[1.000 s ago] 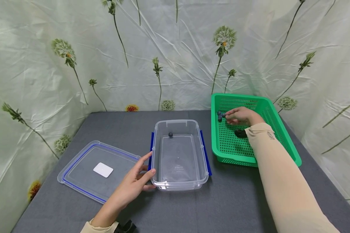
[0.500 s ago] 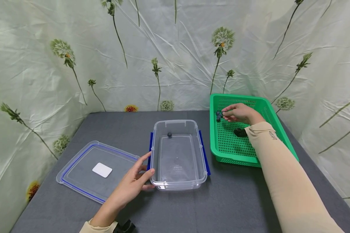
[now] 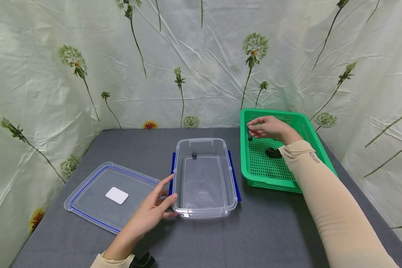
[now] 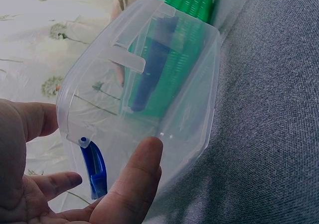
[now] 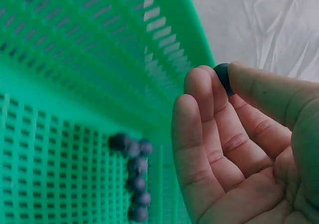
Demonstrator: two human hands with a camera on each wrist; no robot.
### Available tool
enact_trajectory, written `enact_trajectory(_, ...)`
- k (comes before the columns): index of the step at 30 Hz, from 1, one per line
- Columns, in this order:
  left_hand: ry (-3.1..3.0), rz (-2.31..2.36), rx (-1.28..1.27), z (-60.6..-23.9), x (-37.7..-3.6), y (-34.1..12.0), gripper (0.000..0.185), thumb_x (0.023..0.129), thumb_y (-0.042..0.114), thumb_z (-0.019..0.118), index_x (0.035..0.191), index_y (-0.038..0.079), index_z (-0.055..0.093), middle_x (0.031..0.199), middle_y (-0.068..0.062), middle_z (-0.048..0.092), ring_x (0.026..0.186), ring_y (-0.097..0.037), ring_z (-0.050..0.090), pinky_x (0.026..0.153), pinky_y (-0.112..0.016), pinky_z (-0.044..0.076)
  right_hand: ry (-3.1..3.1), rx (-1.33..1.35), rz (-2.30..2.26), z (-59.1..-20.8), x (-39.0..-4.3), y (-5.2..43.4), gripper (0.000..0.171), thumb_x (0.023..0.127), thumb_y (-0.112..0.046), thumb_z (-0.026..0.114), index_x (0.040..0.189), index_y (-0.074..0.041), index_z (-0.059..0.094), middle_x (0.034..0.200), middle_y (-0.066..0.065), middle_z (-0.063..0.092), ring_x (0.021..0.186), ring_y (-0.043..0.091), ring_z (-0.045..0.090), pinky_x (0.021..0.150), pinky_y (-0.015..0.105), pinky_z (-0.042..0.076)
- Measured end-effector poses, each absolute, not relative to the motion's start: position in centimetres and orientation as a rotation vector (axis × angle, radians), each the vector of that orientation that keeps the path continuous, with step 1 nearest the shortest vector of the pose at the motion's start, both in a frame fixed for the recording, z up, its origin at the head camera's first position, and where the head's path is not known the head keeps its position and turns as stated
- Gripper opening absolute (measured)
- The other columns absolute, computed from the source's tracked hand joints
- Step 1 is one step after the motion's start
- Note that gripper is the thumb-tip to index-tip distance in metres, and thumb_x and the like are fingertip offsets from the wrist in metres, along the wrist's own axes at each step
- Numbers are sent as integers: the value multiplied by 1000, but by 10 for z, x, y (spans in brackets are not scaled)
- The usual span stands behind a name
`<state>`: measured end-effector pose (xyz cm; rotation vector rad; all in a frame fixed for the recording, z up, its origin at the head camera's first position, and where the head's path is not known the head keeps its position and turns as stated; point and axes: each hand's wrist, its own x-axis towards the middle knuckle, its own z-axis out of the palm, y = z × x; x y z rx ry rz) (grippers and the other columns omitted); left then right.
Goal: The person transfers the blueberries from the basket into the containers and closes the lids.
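Blueberry (image 5: 222, 76) pinched in R hand (image 3: 269, 128) fingertips

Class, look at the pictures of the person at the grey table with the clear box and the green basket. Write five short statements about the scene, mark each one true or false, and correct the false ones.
1. The right hand pinches a blueberry between thumb and fingers. True.
2. The clear container holds no berries. False: one berry lies near its far end.
3. The lid is clipped onto the container. False: it lies flat on the table, to the container's left.
4. The left hand touches the container's near left corner. True.
5. The green basket stands to the left of the container. False: it stands to the right.
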<state>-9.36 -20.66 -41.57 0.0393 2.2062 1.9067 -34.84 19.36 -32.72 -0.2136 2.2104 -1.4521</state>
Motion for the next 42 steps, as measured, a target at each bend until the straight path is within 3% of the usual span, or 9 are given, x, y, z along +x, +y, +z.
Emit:
enact_trajectory(6,2209,1907,36,-416,-94,-206,65,111,21,63,167,29,33,138,-32,54,113,-33,70,84,-42,70,2174,-284,-1487,-320,-341,176,46,113,-13,56,152,10,45,105,2,73,92,7,73,83,21,63)
enact_trajectory(12,2220,1899,31,-414,-93,-206,64,111,22,63,167,29,33,139,-32,55,114,-33,70,84,-42,70,2159,-328,-1502,-317,-339,165,44,112,-12,57,150,9,47,99,-1,76,90,8,73,81,20,63)
enact_trajectory(26,2210,1903,45,-416,-93,-206,65,111,21,62,168,30,32,138,-32,55,115,-33,70,85,-41,70,2156,-433,-1446,-315,-333,135,43,111,-13,61,148,8,52,105,4,78,93,9,75,85,22,64)
enact_trajectory(30,2208,1906,51,-416,-93,-206,65,111,21,62,168,29,32,137,-32,54,115,-33,70,85,-41,70,2142,-455,-1430,-315,-332,126,40,110,-13,62,144,6,55,102,2,78,94,10,75,87,24,64)
enact_trajectory(39,2218,1899,49,-416,-93,-206,65,111,23,62,168,29,32,138,-32,54,116,-33,69,86,-41,70,2082,-484,-1379,-317,-329,100,41,109,-13,65,143,7,59,112,14,80,97,16,78,99,38,66)
enact_trajectory(42,2215,1894,73,-416,-92,-207,66,111,23,61,169,28,30,138,-33,53,117,-34,69,87,-41,69,2083,-491,-1345,-318,-327,93,40,108,-13,66,143,6,60,115,16,80,98,18,79,97,36,66)
